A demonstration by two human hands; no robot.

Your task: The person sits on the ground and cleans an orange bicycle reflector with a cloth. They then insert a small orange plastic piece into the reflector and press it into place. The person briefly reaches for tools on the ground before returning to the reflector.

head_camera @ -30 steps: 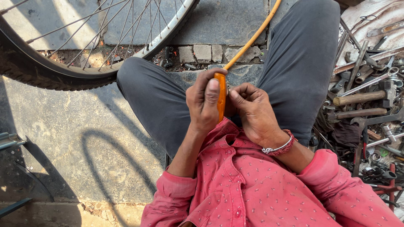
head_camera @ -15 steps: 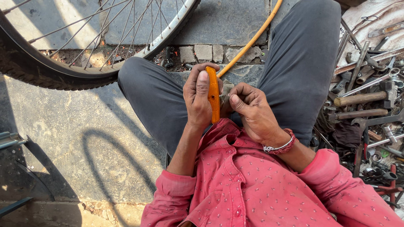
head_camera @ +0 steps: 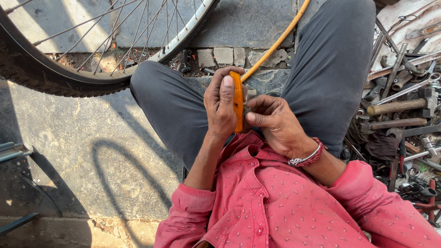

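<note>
Left hand point(head_camera: 223, 106) grasps an orange reflector point(head_camera: 238, 102) upright — right hand point(head_camera: 271, 123) pinches something small just beside it, hidden; bicycle wheel point(head_camera: 92, 55) well beyond.

The orange reflector point(head_camera: 238, 101) looks like glossy, ribbed plastic. The bicycle wheel point(head_camera: 92, 50) has a shiny metal rim, thin wire spokes and a rough matt rubber tyre. Scattered tools point(head_camera: 399, 108) show dull grey metal and worn wooden handles
</note>
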